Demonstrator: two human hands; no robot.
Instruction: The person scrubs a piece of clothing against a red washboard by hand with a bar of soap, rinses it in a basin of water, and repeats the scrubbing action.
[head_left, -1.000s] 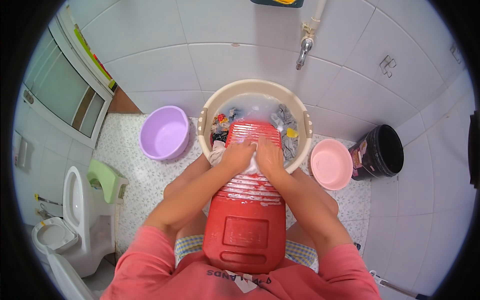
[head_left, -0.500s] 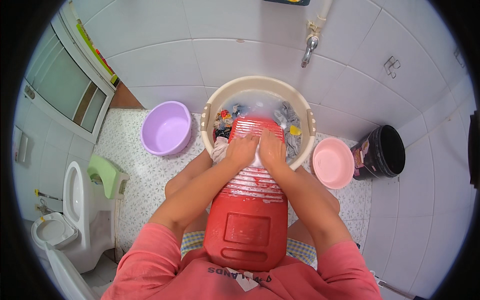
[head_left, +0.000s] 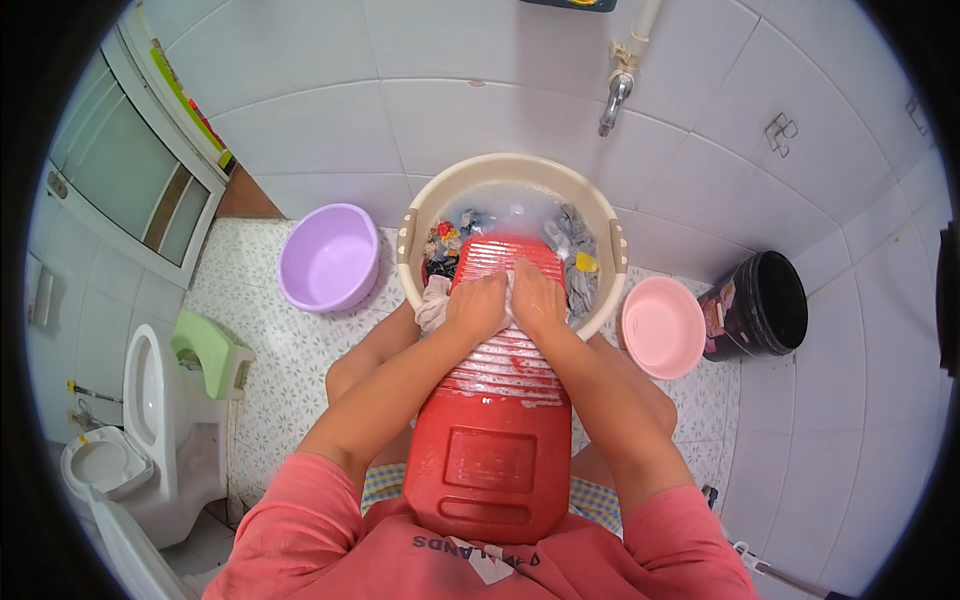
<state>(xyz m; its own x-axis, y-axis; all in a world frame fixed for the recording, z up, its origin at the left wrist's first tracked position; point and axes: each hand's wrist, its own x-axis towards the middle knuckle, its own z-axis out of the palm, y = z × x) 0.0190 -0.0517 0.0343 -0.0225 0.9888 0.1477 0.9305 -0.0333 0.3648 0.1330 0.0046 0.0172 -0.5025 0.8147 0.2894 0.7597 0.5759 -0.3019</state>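
A red washboard [head_left: 488,460] leans from my lap into a large cream basin [head_left: 505,165], with soapy foam on its ridges. My left hand [head_left: 479,303] is closed on a pale wet cloth [head_left: 434,303] lying across the ridged part. Beside it, my right hand [head_left: 538,296] is closed on the same cloth, its knuckles up. Much of the cloth is hidden under my fingers; one end hangs out to the left over the basin's edge. Several wet clothes [head_left: 572,236] float in the cloudy water around the board's far end, with a yellow patch [head_left: 586,262] among them.
A purple basin [head_left: 329,258] stands on the floor to the left, a pink basin [head_left: 663,328] and a black bucket [head_left: 770,300] to the right. A tap [head_left: 615,100] juts from the tiled wall. At the left are a green stool [head_left: 212,352] and a white toilet [head_left: 150,400].
My fingers have curled tighter around the cloth, and the cloth between my hands is bunched slightly farther up the board. The whole view has shifted a little.
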